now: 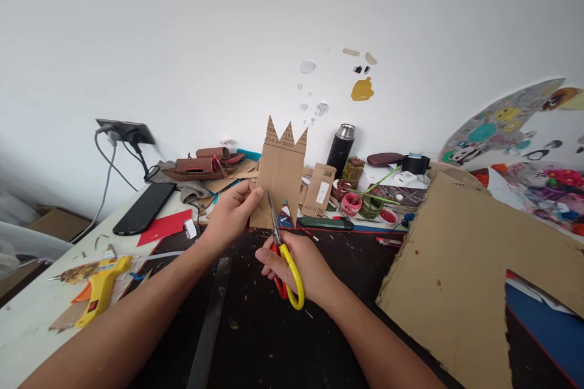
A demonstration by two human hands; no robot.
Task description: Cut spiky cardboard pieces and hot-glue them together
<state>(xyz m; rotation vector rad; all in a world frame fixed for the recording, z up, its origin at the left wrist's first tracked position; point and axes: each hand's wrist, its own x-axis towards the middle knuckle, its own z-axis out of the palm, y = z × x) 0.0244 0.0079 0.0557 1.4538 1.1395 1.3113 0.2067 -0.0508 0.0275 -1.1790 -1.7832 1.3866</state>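
My left hand pinches the left edge of an upright piece of cardboard, thumb in front. Three pointed teeth stand along the cardboard's top, and a triangular notch opens in its lower edge on the right. Scissors with one red and one yellow handle are in my right hand, its fingers closed around the handles. The blades point upward and lie against the lower part of the cardboard, just right of my left thumb. Whether they are cutting through it at this instant I cannot tell.
A yellow glue gun and a phone lie at left. A steel ruler rests on the dark mat. Large cut cardboard covers the right side. Behind stand a black flask, paint jars and a green cutter.
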